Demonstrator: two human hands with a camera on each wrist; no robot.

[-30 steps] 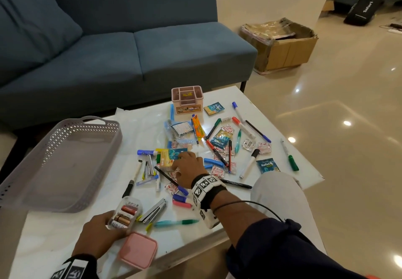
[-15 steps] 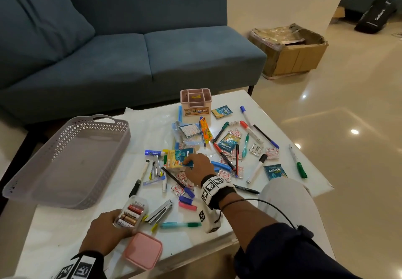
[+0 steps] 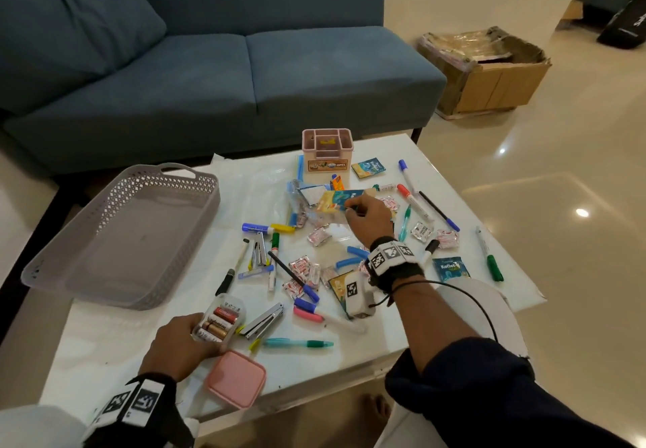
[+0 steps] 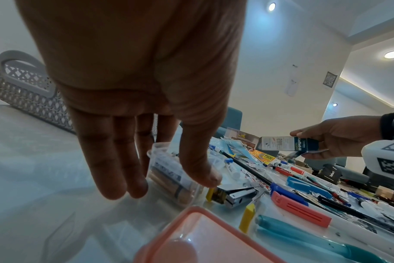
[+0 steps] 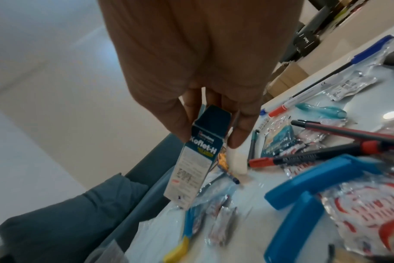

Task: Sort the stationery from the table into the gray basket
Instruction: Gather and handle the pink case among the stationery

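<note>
Barely begun — perforated gray plastic basket [image 3: 119,237] at frame left holding nothing visible, pens and markers [image 3: 414,201] littering the centre, right hand [image 3: 368,218] pinching a teal-and-white cardboard box [image 5: 192,160], left hand [image 3: 178,346] cupping a clear battery case [image 3: 220,320].

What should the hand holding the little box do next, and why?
Probably set it aside, not in the gray basket. The right hand pinches a Koflet-H box above the table; it looks like medicine, not stationery. Then it could reach for a pen.
</note>
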